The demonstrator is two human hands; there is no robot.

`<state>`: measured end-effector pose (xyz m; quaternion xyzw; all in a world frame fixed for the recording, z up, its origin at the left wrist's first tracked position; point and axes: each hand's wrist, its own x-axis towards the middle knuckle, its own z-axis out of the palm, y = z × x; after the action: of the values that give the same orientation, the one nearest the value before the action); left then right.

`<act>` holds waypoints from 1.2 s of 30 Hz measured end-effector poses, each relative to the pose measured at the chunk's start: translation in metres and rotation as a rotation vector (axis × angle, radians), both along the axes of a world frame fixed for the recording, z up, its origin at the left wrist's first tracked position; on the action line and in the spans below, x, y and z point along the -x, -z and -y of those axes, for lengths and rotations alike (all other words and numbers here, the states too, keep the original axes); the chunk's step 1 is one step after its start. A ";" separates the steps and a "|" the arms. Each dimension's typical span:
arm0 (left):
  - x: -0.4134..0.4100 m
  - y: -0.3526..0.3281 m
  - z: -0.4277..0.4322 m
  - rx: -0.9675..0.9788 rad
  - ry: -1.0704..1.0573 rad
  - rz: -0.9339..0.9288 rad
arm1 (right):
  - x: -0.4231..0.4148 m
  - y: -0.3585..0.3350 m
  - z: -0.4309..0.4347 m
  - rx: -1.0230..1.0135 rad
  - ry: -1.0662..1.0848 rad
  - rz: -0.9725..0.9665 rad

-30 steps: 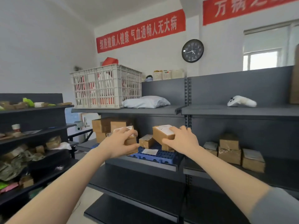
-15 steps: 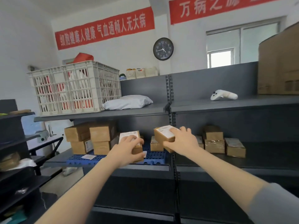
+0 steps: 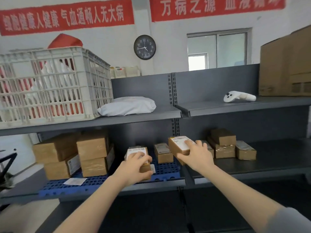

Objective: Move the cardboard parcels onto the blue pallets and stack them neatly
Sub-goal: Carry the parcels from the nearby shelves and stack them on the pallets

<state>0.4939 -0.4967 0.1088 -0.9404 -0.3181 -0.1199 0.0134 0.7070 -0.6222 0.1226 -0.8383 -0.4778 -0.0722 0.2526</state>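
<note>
A blue pallet lies on the middle shelf. My left hand grips a small cardboard parcel with a white label standing on the pallet. My right hand holds a second labelled parcel, tilted, above the pallet's right end. A small parcel stands between the two. Larger parcels are stacked two high on the pallet's left part. Several small parcels sit on the bare shelf to the right.
The upper shelf carries a white plastic crate, a white bag, a white controller and a big cardboard box. A loose paper slip lies on the pallet's front. Dark shelves continue below.
The view has swung right and drawn closer to the shelf. Both hands still grip their parcels; the left one's parcel has come down onto the pallet.
</note>
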 end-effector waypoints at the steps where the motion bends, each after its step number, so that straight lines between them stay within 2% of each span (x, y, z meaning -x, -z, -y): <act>1: 0.001 0.001 -0.009 0.005 -0.006 0.002 | 0.001 0.001 -0.007 -0.013 0.004 -0.003; 9: -0.021 0.010 -0.079 0.006 -0.013 -0.003 | -0.011 0.015 -0.080 -0.043 -0.002 -0.021; 21: -0.066 0.013 -0.193 0.051 -0.082 -0.004 | -0.040 0.049 -0.211 0.061 0.014 -0.057; 27: -0.072 0.022 -0.219 0.084 -0.084 -0.003 | -0.040 0.058 -0.234 0.134 0.014 -0.009; 36: -0.076 0.026 -0.228 0.134 -0.075 -0.157 | -0.039 0.056 -0.236 0.209 0.011 -0.011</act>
<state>0.5697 -0.2687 0.0831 -0.9331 -0.3583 -0.0240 -0.0200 0.7463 -0.3865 0.0666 -0.8629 -0.4769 -0.0187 0.1660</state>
